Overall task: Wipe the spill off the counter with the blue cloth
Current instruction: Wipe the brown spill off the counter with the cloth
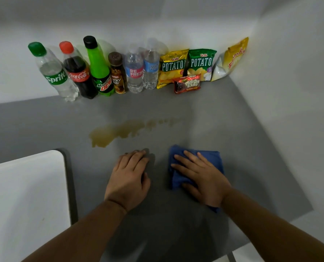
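Right hand [202, 176] lies flat, fingers spread, its grip pressing the blue cloth [213, 157] onto the grey worktop [232, 120]. Left hand [129, 178] rests palm-down just left of the cloth, fingers together. The brown spill [115, 132] sits beyond the cloth, up and to its left, untouched.

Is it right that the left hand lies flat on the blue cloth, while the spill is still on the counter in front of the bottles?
Not quite: the right hand lies on the blue cloth, as the head view shows. The left hand rests on the bare counter. The spill is still there, in front of the bottles.
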`<move>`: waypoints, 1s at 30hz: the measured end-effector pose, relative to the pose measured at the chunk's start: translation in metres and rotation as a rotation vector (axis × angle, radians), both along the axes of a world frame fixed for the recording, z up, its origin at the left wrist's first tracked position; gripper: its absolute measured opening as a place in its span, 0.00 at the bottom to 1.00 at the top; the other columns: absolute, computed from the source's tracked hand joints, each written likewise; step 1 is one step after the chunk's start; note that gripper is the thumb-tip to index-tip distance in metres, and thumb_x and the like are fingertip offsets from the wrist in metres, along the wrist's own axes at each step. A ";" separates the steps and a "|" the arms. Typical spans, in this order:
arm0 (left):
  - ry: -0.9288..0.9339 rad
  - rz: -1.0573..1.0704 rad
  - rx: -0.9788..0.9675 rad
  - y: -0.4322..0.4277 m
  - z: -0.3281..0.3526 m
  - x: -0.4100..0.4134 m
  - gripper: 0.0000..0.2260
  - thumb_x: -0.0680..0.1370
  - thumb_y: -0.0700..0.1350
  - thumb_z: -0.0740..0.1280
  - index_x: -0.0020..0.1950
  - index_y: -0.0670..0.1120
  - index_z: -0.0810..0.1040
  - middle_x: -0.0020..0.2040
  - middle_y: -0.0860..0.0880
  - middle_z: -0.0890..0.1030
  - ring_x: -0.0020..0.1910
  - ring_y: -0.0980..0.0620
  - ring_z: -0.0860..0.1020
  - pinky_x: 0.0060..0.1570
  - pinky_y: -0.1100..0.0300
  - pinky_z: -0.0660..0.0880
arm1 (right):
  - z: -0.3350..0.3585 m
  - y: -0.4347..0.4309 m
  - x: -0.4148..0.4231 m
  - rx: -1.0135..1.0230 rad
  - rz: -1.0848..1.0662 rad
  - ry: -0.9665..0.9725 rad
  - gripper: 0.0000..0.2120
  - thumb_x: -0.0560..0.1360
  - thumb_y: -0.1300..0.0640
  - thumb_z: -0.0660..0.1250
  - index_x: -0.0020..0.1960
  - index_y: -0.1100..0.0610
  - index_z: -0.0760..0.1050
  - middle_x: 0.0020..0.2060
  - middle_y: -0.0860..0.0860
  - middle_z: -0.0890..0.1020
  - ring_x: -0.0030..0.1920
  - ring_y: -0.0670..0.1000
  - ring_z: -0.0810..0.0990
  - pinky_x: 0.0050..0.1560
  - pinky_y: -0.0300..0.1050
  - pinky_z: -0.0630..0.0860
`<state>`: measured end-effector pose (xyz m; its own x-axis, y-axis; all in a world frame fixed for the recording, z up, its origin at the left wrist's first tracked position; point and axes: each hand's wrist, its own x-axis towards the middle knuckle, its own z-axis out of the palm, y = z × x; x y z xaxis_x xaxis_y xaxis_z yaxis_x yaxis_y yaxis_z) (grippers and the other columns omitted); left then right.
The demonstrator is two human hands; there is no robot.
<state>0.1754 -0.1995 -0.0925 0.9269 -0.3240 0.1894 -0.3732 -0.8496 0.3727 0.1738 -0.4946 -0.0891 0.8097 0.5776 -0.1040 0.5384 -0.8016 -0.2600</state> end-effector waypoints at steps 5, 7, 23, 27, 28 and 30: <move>0.027 0.007 0.010 -0.001 0.000 -0.001 0.21 0.76 0.46 0.64 0.68 0.43 0.77 0.71 0.43 0.76 0.69 0.39 0.73 0.71 0.40 0.69 | 0.003 0.004 0.021 -0.050 -0.332 -0.013 0.29 0.83 0.42 0.56 0.82 0.44 0.59 0.83 0.44 0.55 0.83 0.53 0.47 0.80 0.62 0.48; 0.031 0.012 0.022 -0.001 0.000 -0.002 0.21 0.76 0.47 0.64 0.69 0.43 0.77 0.71 0.43 0.76 0.68 0.38 0.73 0.71 0.40 0.68 | 0.000 0.035 0.026 -0.066 -0.489 0.008 0.29 0.84 0.39 0.53 0.83 0.44 0.55 0.84 0.46 0.53 0.83 0.55 0.43 0.81 0.62 0.42; -0.001 -0.142 -0.006 -0.009 0.016 -0.031 0.20 0.75 0.52 0.67 0.63 0.44 0.79 0.67 0.43 0.78 0.65 0.38 0.75 0.70 0.42 0.69 | 0.002 -0.015 -0.073 -0.020 -0.734 0.008 0.28 0.85 0.41 0.54 0.83 0.44 0.56 0.83 0.45 0.53 0.83 0.54 0.48 0.81 0.63 0.46; 0.029 -0.195 -0.004 -0.024 0.020 -0.053 0.21 0.74 0.51 0.69 0.64 0.45 0.79 0.68 0.44 0.78 0.66 0.39 0.75 0.67 0.43 0.72 | -0.002 0.021 -0.068 -0.028 -0.753 -0.004 0.30 0.84 0.40 0.52 0.83 0.46 0.55 0.84 0.48 0.53 0.83 0.57 0.46 0.81 0.63 0.44; 0.032 -0.199 0.001 -0.027 0.020 -0.057 0.21 0.74 0.51 0.69 0.64 0.45 0.79 0.68 0.44 0.78 0.66 0.39 0.75 0.67 0.43 0.72 | -0.003 0.025 -0.079 -0.010 -0.681 -0.008 0.30 0.83 0.40 0.53 0.83 0.46 0.56 0.84 0.48 0.54 0.83 0.57 0.46 0.81 0.63 0.44; 0.040 -0.197 0.016 -0.032 0.017 -0.063 0.21 0.74 0.51 0.68 0.65 0.45 0.79 0.68 0.45 0.78 0.66 0.39 0.75 0.66 0.43 0.72 | -0.004 0.017 -0.104 0.040 -0.530 -0.007 0.28 0.83 0.42 0.57 0.82 0.45 0.60 0.83 0.45 0.56 0.83 0.54 0.48 0.81 0.61 0.44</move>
<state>0.1126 -0.2312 -0.0751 0.8518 -0.5027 0.1473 -0.5182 -0.7674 0.3775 0.0694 -0.4777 -0.0931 0.9922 0.0925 -0.0840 0.0640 -0.9538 -0.2936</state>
